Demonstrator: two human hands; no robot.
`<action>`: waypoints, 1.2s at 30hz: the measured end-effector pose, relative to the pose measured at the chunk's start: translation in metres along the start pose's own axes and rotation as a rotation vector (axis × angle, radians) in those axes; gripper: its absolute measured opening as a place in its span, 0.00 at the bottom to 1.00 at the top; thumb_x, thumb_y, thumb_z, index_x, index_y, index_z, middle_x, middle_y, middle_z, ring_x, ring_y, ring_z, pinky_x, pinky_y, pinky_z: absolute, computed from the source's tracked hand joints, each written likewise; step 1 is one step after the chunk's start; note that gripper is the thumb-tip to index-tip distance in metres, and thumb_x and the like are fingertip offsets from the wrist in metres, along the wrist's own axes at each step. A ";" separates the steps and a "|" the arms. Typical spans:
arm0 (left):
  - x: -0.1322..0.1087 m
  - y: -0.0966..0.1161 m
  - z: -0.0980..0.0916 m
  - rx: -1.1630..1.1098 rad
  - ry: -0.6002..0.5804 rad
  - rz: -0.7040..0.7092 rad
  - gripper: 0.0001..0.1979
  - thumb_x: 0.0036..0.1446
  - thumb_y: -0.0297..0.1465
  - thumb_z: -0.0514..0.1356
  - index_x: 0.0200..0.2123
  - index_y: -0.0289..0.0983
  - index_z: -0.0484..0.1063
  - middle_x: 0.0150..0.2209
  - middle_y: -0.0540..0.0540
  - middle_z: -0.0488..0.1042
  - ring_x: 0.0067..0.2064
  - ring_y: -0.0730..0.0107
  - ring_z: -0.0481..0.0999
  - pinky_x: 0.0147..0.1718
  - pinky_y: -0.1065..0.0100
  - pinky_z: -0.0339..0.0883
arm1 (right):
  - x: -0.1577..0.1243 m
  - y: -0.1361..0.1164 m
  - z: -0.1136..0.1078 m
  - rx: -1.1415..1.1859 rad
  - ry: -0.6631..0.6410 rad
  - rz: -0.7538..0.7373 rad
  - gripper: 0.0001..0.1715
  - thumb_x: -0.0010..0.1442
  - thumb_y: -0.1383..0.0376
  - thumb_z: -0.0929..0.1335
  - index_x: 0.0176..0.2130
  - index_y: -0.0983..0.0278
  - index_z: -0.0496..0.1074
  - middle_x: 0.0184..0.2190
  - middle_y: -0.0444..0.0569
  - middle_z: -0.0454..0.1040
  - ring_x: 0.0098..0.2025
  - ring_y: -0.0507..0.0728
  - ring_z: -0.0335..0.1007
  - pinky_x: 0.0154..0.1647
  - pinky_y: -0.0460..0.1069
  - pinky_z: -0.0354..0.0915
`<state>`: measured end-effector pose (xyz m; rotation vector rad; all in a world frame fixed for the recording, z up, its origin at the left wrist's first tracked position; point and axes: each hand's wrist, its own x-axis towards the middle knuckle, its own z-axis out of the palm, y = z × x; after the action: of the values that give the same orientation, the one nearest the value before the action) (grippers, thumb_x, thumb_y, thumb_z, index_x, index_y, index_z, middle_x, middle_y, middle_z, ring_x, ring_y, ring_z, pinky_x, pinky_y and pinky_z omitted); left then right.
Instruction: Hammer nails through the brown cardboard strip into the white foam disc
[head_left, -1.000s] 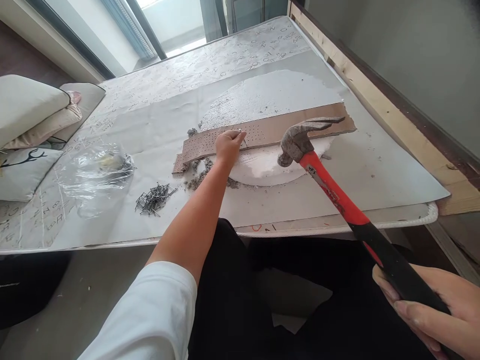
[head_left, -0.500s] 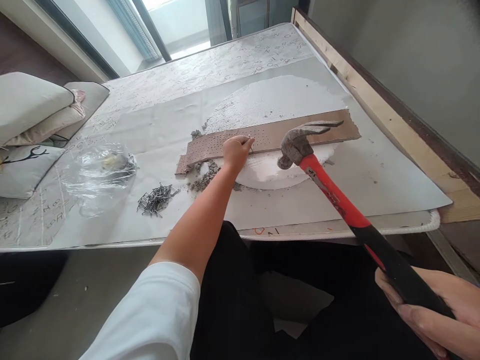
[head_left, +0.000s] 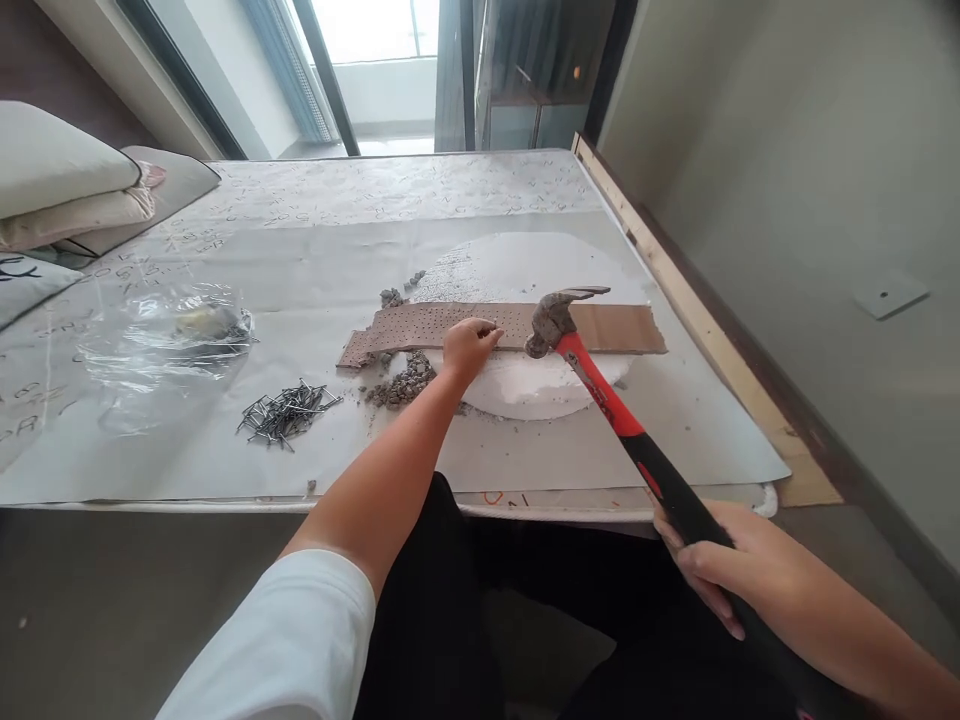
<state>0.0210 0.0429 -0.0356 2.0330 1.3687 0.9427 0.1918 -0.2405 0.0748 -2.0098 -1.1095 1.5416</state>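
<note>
My right hand (head_left: 724, 565) is wrapped round the black grip of a claw hammer (head_left: 600, 390) with a red neck. The hammer's rusty head hangs above the board, just right of my left hand. My left hand (head_left: 469, 348) is closed in a pinch on a nail (head_left: 496, 323), mostly hidden by the fingers, over the board. Beneath it lies a long brown board (head_left: 611, 328), dotted with small holes over its left and middle part. The board rests across a white round slab (head_left: 525, 390). Grey crumbled rubble (head_left: 409, 382) lies beside it.
A heap of loose nails (head_left: 287, 412) lies on the grey sheet (head_left: 292, 270) at front left. Behind it sits a crumpled clear plastic bag (head_left: 161, 350). Folded bedding (head_left: 67, 175) is stacked at far left. A wooden rail (head_left: 675, 285) runs along the right edge.
The hammer has come left and its head is nearer my left hand. My right hand has moved up and left into fuller view. The camera view has shifted; my left hand stays at the board.
</note>
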 end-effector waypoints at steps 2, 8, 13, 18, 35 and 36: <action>-0.001 -0.002 -0.002 -0.027 0.000 -0.024 0.07 0.50 0.34 0.60 0.28 0.37 0.76 0.30 0.45 0.76 0.34 0.67 0.73 0.34 0.69 0.64 | 0.004 -0.011 -0.003 0.000 -0.040 -0.029 0.04 0.39 0.61 0.59 0.20 0.59 0.58 0.12 0.41 0.57 0.17 0.52 0.54 0.19 0.47 0.59; -0.001 -0.006 -0.008 -0.063 0.002 -0.024 0.06 0.49 0.31 0.60 0.28 0.36 0.76 0.31 0.45 0.77 0.35 0.67 0.74 0.35 0.68 0.66 | 0.016 -0.037 -0.009 -0.033 -0.054 -0.119 0.05 0.42 0.63 0.58 0.18 0.59 0.54 0.12 0.41 0.54 0.17 0.51 0.52 0.19 0.47 0.56; -0.001 -0.009 -0.008 -0.029 0.016 0.010 0.06 0.50 0.29 0.59 0.27 0.36 0.76 0.31 0.45 0.77 0.35 0.67 0.74 0.36 0.68 0.66 | 0.021 -0.056 -0.011 -0.082 -0.052 -0.124 0.05 0.43 0.64 0.58 0.19 0.60 0.53 0.12 0.39 0.55 0.16 0.50 0.52 0.19 0.46 0.55; -0.001 -0.009 -0.009 0.006 0.014 0.015 0.07 0.51 0.30 0.58 0.29 0.36 0.77 0.32 0.45 0.77 0.36 0.67 0.74 0.35 0.68 0.66 | 0.028 -0.069 -0.004 -0.022 -0.020 -0.172 0.04 0.43 0.65 0.60 0.21 0.61 0.55 0.12 0.38 0.55 0.17 0.49 0.51 0.18 0.45 0.55; -0.001 -0.014 -0.007 0.070 0.022 0.032 0.06 0.50 0.29 0.59 0.28 0.36 0.77 0.32 0.45 0.77 0.36 0.67 0.74 0.36 0.69 0.65 | 0.050 -0.071 0.016 0.021 -0.017 -0.158 0.02 0.40 0.66 0.59 0.20 0.60 0.55 0.10 0.37 0.55 0.14 0.48 0.49 0.15 0.45 0.53; -0.001 -0.014 -0.008 0.088 0.018 0.032 0.06 0.50 0.29 0.59 0.28 0.36 0.77 0.32 0.45 0.77 0.36 0.67 0.74 0.35 0.69 0.65 | 0.053 -0.069 0.019 0.014 -0.026 -0.139 0.03 0.40 0.66 0.59 0.19 0.60 0.54 0.09 0.37 0.54 0.13 0.48 0.49 0.14 0.44 0.52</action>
<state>0.0069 0.0472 -0.0411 2.1222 1.4142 0.9322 0.1543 -0.1601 0.0833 -1.8661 -1.2177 1.5049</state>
